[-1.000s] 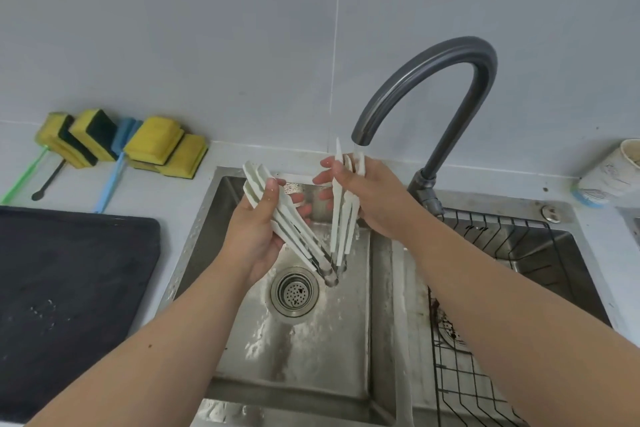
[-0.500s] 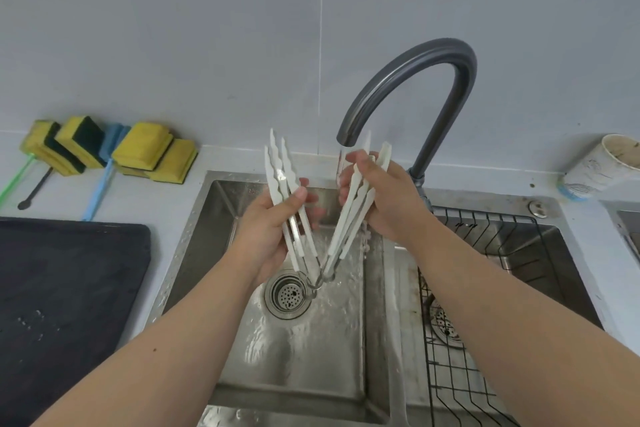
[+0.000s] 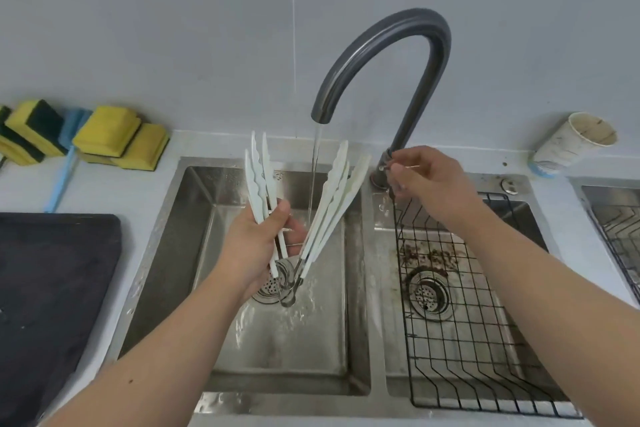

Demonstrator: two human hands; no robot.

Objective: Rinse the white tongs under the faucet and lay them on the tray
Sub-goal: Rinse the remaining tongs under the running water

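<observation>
White plastic, several pairs bunched as one: the white tongs point(image 3: 329, 211) now hang from the left hand point(image 3: 254, 246) alone. Half a sec ago both hands held them, one on each side of the V. Since then the right hand point(image 3: 426, 180) has let go and moved to the lever point(image 3: 406, 167) at the foot of the faucet point(image 3: 408, 31).

The water point(image 3: 315, 170) is a thin thread, falling btw the two splayed sides, just beyond the left fingers point(image 3: 294, 232). This prob means the rinse is about done & the tap is being shut off. What's left is the carry to the black tray point(image 3: 52, 270) on the worktop, well out past the back of the left hand.

Pose: the left forearm comes up from the lower left, w/ thumb and fingers curled round one bundle of arms approx mid-length. The tips stand above the fingers, and the hinge end hangs below them over the drain point(image 3: 270, 284). The other bundle is free, leaning toward the right hand w/o touching it. The right arm reaches over the wire rack point(image 3: 485, 340) w/ fingers curled, thumb & forefinger pinching the thin lever.
</observation>
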